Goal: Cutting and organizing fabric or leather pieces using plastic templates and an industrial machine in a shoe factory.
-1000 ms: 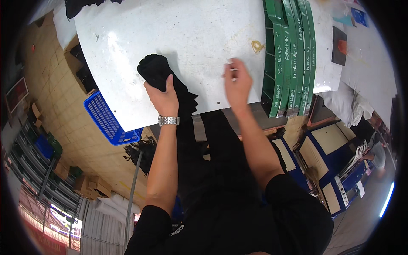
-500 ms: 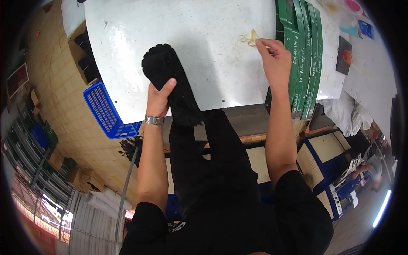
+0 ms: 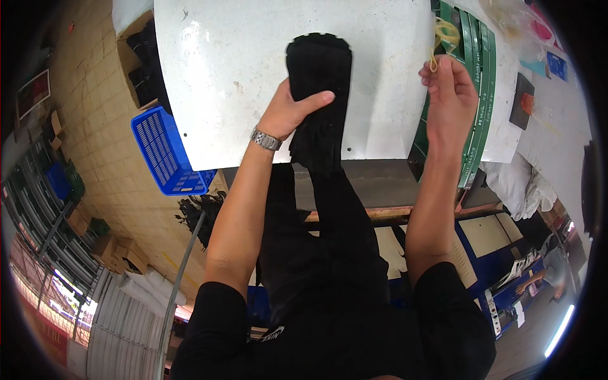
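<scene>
A long black bundle of what looks like cloth (image 3: 320, 66), with a notched, rounded far end and a ragged near end, is held over the white table. My left hand (image 3: 292, 111) is closed around it, thumb across the top and most of the fingers hidden beneath. To the right, my right hand (image 3: 452, 92) is raised with its fingers pinched on thin yellow rubber bands (image 3: 447, 35). The bands stick up beyond the fingertips, in front of the green strips (image 3: 483, 82), and do not touch the bundle.
The white table (image 3: 221, 95) spreads ahead of me. By its left edge are a blue plastic basket (image 3: 157, 152) and a cardboard box (image 3: 128, 47) holding black pieces. A dark block (image 3: 521, 101) lies at the right. Another person (image 3: 556, 269) is far off at the right.
My left hand has carried the black bundle right and turned it straighter. The right hand has moved right, lifting the yellow rubber bands away from the white tabletop. The whole view has shifted slightly.
</scene>
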Demonstrator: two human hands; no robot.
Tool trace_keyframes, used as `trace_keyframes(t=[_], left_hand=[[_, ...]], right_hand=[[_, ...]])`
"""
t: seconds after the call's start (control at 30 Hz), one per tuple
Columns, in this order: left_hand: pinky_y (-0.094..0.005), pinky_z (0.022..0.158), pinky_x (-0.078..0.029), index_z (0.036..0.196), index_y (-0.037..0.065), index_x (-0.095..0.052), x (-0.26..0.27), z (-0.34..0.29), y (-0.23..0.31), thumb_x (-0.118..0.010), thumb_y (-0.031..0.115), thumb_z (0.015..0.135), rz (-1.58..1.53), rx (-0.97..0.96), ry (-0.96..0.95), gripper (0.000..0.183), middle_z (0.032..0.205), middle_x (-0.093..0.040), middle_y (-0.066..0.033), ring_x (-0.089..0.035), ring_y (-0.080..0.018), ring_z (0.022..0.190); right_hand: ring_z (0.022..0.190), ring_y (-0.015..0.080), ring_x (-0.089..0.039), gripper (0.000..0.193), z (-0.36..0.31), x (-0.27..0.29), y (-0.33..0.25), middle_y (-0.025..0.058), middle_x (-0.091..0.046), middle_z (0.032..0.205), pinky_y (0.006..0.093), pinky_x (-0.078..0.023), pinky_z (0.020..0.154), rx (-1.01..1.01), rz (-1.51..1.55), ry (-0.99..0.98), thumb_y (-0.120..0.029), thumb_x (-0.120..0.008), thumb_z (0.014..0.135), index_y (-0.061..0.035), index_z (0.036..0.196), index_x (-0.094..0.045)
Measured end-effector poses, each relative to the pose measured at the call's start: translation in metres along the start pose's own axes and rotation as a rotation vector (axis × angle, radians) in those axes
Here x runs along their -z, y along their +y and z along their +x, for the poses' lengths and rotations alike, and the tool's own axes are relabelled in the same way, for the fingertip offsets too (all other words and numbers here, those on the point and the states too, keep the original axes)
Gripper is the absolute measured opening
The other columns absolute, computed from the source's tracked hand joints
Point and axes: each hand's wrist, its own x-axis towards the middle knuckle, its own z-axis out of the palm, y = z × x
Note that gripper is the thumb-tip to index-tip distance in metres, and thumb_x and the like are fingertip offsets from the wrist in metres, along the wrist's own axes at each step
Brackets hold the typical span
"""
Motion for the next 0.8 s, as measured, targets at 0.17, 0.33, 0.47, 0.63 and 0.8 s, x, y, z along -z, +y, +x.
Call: trace_keyframes(t=[0.17,0.33,0.47,0.63,0.8], left_hand=[[-0.0365,0.093,-0.055,0.129,-0.001,-0.059,0.000,0.000,0.002,-0.086,0.031,0.081,0.013,-0.043,0.050,0.064,0.120,-0.068,-0.0139,-0.066,-0.0219,0.108],[-0.0357,0.094,-0.055,0.136,0.000,-0.054,-0.006,-0.001,0.006,-0.085,0.027,0.082,-0.207,-0.035,-0.008,0.068,0.129,-0.064,-0.0153,-0.065,-0.0209,0.111],[-0.0345,0.093,-0.057,0.151,0.001,-0.037,0.031,-0.021,-0.006,-0.079,0.030,0.086,-0.556,-0.106,-0.098,0.083,0.148,-0.052,-0.0160,-0.064,-0.0201,0.115],[-0.0349,0.089,-0.059,0.146,-0.001,-0.044,0.051,-0.037,-0.023,-0.078,0.037,0.087,-0.368,0.030,0.159,0.078,0.151,-0.045,-0.0230,-0.065,-0.0208,0.111],[-0.0320,0.074,-0.054,0.143,0.008,-0.050,0.061,-0.056,-0.052,-0.070,0.051,0.089,-0.850,-0.113,-0.188,0.072,0.154,-0.037,-0.0302,-0.059,-0.0154,0.084]], right_hand=[[0.087,0.0197,-0.068,0.032,0.020,0.006,0.006,0.0096,-0.071,0.101,0.0285,-0.052,0.076,0.109,-0.813,-0.101,-0.024,-0.072,0.091,-0.0023,0.115,-0.070],[0.096,0.0286,-0.068,0.033,0.018,0.010,0.045,0.0143,-0.069,0.113,0.0366,-0.054,0.082,0.340,-1.059,-0.077,-0.021,-0.071,0.091,-0.0007,0.117,-0.069],[0.097,0.0332,-0.067,0.031,-0.005,-0.009,0.059,0.0165,-0.068,0.113,0.0393,-0.053,0.086,0.197,-0.894,-0.206,-0.017,-0.070,0.091,0.0007,0.116,-0.068],[0.091,0.0225,-0.069,0.025,-0.026,-0.015,0.094,0.0120,-0.072,0.103,0.0316,-0.054,0.077,0.202,-0.938,-0.318,-0.016,-0.071,0.092,-0.0030,0.114,-0.070],[0.099,0.0169,-0.069,0.029,-0.048,-0.074,0.095,0.0076,-0.072,0.110,0.0304,-0.054,0.084,-0.221,-0.388,-0.540,-0.021,-0.065,0.099,-0.0010,0.120,-0.067]])
